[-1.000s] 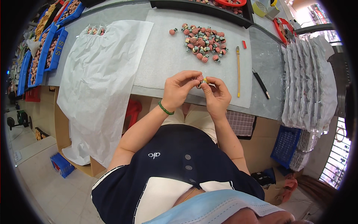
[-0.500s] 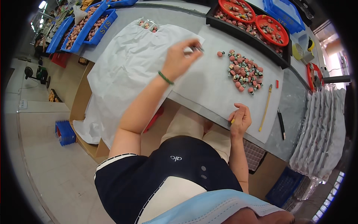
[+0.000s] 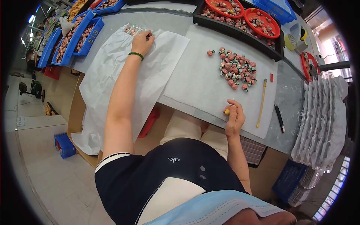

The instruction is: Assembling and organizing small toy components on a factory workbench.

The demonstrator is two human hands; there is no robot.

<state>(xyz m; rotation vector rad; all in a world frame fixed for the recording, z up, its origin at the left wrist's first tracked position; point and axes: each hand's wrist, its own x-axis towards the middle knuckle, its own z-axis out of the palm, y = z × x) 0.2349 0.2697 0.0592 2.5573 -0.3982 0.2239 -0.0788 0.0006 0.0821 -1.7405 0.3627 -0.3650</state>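
- Head view, landmark: the heap of pink-and-green pieces [image 3: 238, 69], lying on a pale sheet [image 3: 195, 71]; one loose pink piece [image 3: 209, 53] sits just beside its left edge.
- Head view, left hand [image 3: 141, 44]: well left of the heap and farther from the person, at the clear packaging [image 3: 130, 30] that shows beside the white wrap [image 3: 112, 82]. Its fingers are pinched together, apparently on a small dark piece [image 3: 150, 36], mostly hidden; whether this touches the packaging I cannot tell.
- Head view, right hand [image 3: 235, 120]: on the person's side of the heap, apart from it, fingers curled round a small yellow piece [image 3: 227, 111].
- Head view, step in hand: it looks like one piece being placed at the packaging. As a judgement, this calls for settling the piece gently, then loosening the left fingers without disturbing its neighbours.
- Head view, writing: dark letters mark a blue bin [image 3: 90, 39] far left of the heap, and another blue bin [image 3: 275, 10] beyond it; white lettering is on the dark shirt [image 3: 150, 180], nearer the person than the heap. I make out no label on the pieces.
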